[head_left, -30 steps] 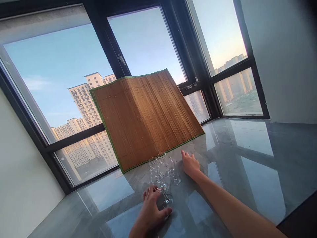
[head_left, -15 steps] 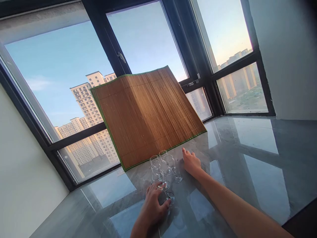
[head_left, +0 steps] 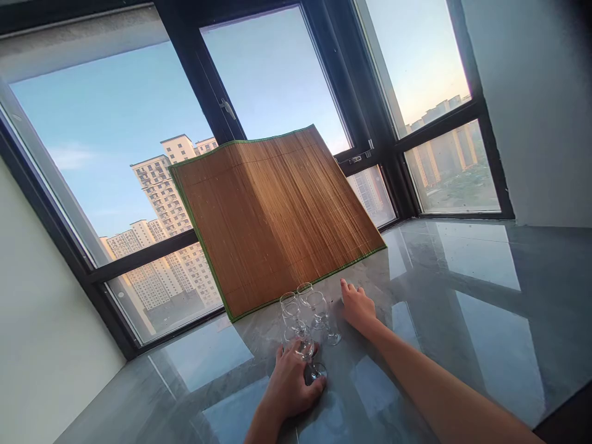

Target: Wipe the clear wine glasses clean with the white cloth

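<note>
— Currently, where is the nearest glass (head_left: 306, 353)?
— Table (head_left: 462, 320) centre, six o'clock of the cluster (head_left: 305, 308). Left hand (head_left: 290, 390) cups its stem; right hand (head_left: 357, 306) flat, holding nothing.
— Handling?
— Light, fragile, slippery; likely best gripped at the stem.

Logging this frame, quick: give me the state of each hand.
Left hand: curled around the stem of the nearest wine glass, holding it on the glossy table.
Right hand: open, flat on the table beside the other glasses, holding nothing.
</note>
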`<state>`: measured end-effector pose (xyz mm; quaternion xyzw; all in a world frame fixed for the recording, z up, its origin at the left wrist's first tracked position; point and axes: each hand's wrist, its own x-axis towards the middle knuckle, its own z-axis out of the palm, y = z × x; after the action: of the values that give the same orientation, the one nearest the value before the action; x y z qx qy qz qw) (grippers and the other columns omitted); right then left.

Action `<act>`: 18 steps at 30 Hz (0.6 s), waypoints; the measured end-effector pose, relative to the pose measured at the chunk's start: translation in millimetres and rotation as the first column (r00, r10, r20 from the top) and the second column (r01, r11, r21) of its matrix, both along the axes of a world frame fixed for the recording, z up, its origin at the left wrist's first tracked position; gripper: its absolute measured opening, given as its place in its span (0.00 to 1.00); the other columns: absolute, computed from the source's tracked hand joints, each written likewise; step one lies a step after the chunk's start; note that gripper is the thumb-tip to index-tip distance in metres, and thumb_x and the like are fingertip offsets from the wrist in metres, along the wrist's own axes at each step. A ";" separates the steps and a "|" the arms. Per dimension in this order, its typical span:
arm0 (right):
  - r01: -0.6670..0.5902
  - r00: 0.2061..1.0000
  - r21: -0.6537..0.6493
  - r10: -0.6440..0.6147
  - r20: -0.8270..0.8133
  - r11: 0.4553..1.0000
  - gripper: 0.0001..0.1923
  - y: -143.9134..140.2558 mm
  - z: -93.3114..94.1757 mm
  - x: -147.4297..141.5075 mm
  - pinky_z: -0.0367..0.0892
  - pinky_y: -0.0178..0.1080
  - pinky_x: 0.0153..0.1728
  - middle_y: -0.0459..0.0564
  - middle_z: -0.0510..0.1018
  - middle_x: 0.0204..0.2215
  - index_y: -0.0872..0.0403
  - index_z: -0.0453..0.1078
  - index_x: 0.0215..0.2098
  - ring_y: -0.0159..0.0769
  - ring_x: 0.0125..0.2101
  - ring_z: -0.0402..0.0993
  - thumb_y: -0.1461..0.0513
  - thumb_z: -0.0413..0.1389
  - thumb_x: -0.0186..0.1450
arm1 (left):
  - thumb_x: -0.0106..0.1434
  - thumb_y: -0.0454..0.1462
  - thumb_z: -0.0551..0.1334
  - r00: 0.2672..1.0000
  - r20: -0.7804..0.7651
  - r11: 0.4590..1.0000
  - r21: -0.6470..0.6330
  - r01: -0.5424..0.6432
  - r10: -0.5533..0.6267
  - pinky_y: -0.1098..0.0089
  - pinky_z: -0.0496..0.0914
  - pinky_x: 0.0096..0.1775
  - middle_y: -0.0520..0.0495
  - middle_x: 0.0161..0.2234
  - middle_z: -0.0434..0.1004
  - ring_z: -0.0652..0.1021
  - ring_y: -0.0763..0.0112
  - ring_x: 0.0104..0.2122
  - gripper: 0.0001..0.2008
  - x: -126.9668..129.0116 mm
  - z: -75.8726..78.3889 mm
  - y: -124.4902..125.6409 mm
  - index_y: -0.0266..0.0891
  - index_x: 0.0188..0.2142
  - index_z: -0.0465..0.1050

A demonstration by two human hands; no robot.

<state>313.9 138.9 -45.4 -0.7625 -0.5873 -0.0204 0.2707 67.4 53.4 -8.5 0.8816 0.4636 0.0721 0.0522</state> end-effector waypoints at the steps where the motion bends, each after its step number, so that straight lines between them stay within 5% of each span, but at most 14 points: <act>1: 0.000 1.000 0.002 0.000 0.003 1.000 0.37 -0.1 -0.2 -0.2 0.67 0.38 0.35 0.59 0.73 0.51 0.54 0.49 0.69 0.49 0.50 0.68 0.72 0.47 0.62 | 0.58 0.54 0.59 1.000 -0.019 1.000 -0.002 0.013 -0.013 0.45 0.48 0.65 0.41 0.66 0.59 0.59 0.47 0.65 0.36 1.1 1.3 0.0 0.51 0.65 0.61; 11: 0.012 1.000 0.014 -0.012 0.006 1.000 0.34 -0.3 -0.8 0.1 0.67 0.37 0.35 0.59 0.73 0.51 0.54 0.51 0.68 0.47 0.50 0.69 0.73 0.45 0.63 | 0.58 0.56 0.59 0.997 -0.069 1.000 0.014 -0.027 0.028 0.42 0.45 0.64 0.43 0.69 0.54 0.55 0.45 0.67 0.40 7.7 -2.4 5.2 0.52 0.68 0.55; 18: 0.017 1.000 0.009 -0.017 -0.004 1.000 0.35 -0.7 -0.3 0.1 0.67 0.37 0.35 0.59 0.73 0.52 0.53 0.50 0.68 0.47 0.51 0.68 0.72 0.46 0.63 | 0.57 0.60 0.59 0.998 0.057 1.000 0.004 0.003 -0.004 0.37 0.38 0.64 0.44 0.69 0.50 0.51 0.41 0.68 0.41 5.3 -12.9 26.5 0.52 0.67 0.57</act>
<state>314.1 138.2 -45.7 -0.7663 -0.5801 -0.0241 0.2750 72.7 79.9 -21.4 0.8801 0.4602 0.0982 0.0637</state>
